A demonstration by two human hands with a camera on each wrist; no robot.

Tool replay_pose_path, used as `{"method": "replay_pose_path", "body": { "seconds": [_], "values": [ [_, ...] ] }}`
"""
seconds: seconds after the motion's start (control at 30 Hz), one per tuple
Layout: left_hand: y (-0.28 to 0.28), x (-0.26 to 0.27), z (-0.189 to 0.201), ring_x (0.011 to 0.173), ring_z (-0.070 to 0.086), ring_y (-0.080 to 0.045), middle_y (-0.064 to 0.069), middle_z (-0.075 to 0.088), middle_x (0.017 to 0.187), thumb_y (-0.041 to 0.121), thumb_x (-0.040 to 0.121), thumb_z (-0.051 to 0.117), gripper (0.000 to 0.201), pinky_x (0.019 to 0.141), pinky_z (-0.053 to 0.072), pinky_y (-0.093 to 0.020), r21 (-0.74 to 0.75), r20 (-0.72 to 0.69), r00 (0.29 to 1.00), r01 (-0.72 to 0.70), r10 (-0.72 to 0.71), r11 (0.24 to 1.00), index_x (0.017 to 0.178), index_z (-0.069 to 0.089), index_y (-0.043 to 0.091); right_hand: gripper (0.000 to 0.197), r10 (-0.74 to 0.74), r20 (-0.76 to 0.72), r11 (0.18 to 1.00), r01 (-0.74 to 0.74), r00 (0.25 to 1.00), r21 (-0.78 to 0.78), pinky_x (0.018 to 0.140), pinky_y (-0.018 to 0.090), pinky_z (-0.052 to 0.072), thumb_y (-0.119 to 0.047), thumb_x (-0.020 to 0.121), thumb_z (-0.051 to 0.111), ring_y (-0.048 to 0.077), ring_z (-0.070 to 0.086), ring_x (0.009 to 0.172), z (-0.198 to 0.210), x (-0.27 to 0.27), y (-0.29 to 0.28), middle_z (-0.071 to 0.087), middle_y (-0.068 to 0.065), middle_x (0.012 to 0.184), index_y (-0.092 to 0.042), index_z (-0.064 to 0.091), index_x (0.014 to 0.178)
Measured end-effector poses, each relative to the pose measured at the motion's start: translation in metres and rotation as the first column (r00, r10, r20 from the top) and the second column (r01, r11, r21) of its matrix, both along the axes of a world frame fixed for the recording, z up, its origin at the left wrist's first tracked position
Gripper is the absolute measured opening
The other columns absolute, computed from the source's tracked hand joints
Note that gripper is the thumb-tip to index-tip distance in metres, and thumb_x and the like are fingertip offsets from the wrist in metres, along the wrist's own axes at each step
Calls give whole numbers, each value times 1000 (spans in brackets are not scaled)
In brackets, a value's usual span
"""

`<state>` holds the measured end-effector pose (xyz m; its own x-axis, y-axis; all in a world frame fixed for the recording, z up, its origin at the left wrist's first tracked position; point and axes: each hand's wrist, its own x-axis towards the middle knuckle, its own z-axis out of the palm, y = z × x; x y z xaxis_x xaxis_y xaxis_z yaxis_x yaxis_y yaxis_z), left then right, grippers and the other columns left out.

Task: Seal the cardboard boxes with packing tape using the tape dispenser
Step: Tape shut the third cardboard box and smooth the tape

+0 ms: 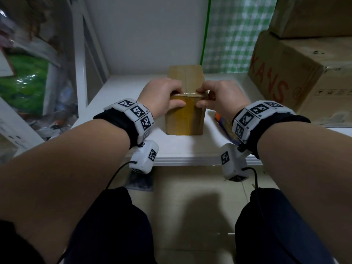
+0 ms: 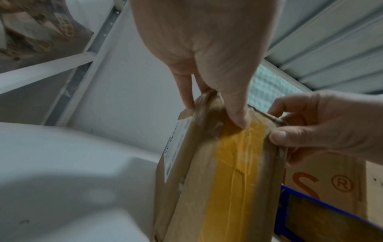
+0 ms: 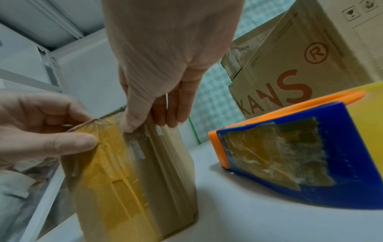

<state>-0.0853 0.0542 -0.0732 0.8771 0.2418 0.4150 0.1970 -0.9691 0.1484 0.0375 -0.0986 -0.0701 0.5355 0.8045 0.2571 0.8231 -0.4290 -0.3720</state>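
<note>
Looking down through the head camera, I see a small brown cardboard box (image 1: 185,115) standing upright on the white surface (image 1: 179,149), with a strip of yellowish packing tape (image 1: 187,109) running over its top edge and down its near face. My left hand (image 1: 162,94) and right hand (image 1: 224,98) both grip the box's near top edge, fingers curled over it and thumbs pressing on the front. A large brown carton printed with red letters (image 1: 297,77) sits to the right.

On the left wrist camera, my left thumb (image 2: 238,114) presses the tape at the top of the box (image 2: 196,188).

On the right wrist camera, a blue and orange tape dispenser (image 3: 300,155) lies on the surface beside the box (image 3: 172,172), apart from both hands.
</note>
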Motion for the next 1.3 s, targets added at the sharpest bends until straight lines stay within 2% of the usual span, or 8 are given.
{"method": "replay_pose_path", "body": {
  "seconds": [0.13, 0.57, 0.73, 0.9, 1.03, 1.1, 1.23, 1.3],
  "values": [
    [9, -6, 5, 101, 60, -21, -2, 68, 111, 27, 81, 72, 30, 87, 41, -27, -104, -42, 998, 32, -36, 994, 109, 68, 16, 39, -22, -9, 999, 22, 1000, -24, 76, 23, 37, -32, 82, 72, 17, 53, 90, 2, -3, 2, 62, 3, 97, -21, 63, 119],
    [14, -22, 19, 139, 31, -16, -3, 33, 151, 9, 94, 51, 47, 113, 16, -23, -263, -256, 963, 17, -87, 965, 136, 49, 31, 39, -57, -93, 993, 46, 994, -112, 79, 22, 41, -17, 94, 56, 16, 58, 88, 16, -8, -1, 66, 4, 112, -27, 57, 131],
    [3, -25, 29, 103, 56, -7, 0, 58, 131, 7, 95, 48, 36, 95, 43, -24, -448, -192, 978, -10, -86, 894, 127, 60, 21, 49, -98, -152, 993, 86, 983, -82, 86, 21, 38, -45, 87, 63, 16, 57, 110, 17, -14, -3, 62, -1, 125, -27, 57, 132],
    [3, -28, 32, 72, 61, -11, -9, 58, 126, -1, 97, 42, 37, 68, 54, -18, -822, -28, 1000, -19, -8, 569, 129, 54, 13, 52, -173, -252, 983, 182, 952, 14, 88, 30, 47, -56, 88, 54, 21, 58, 110, 17, -19, 6, 62, 3, 124, -24, 57, 128],
    [8, -27, 25, 74, 64, -19, -6, 43, 142, 22, 99, 47, 46, 68, 58, -27, -856, -39, 987, -115, 158, 504, 144, 37, 19, 47, -243, -389, 961, 275, 889, 27, 91, 44, 52, -42, 93, 50, 28, 61, 107, 18, -22, 15, 62, 12, 121, -10, 56, 127],
    [7, -28, 23, 76, 65, -21, -4, 53, 132, 42, 93, 53, 57, 66, 59, -30, -869, -125, 978, -189, 166, 458, 142, 37, 20, 36, -181, -450, 974, 223, 875, 43, 89, 45, 53, -37, 94, 50, 27, 63, 101, 19, -27, 18, 66, 11, 111, -10, 66, 112],
    [5, -34, 26, 83, 70, -28, -7, 68, 104, 91, 40, 58, 112, 75, 58, -47, -788, -296, 927, -373, 230, 490, 128, 46, 21, 35, -35, -618, 994, 90, 785, 59, 95, 43, 45, -43, 98, 42, 24, 53, 113, 28, -40, 22, 59, 0, 122, -25, 61, 120],
    [2, -36, 33, 84, 68, -30, -10, 68, 102, 97, 38, 48, 113, 81, 56, -46, -739, -361, 894, -447, 264, 504, 119, 56, 18, 37, -13, -657, 1000, 11, 753, -7, 98, 44, 43, -48, 97, 41, 21, 50, 116, 30, -44, 24, 55, -5, 127, -34, 55, 128]
  ]
}}
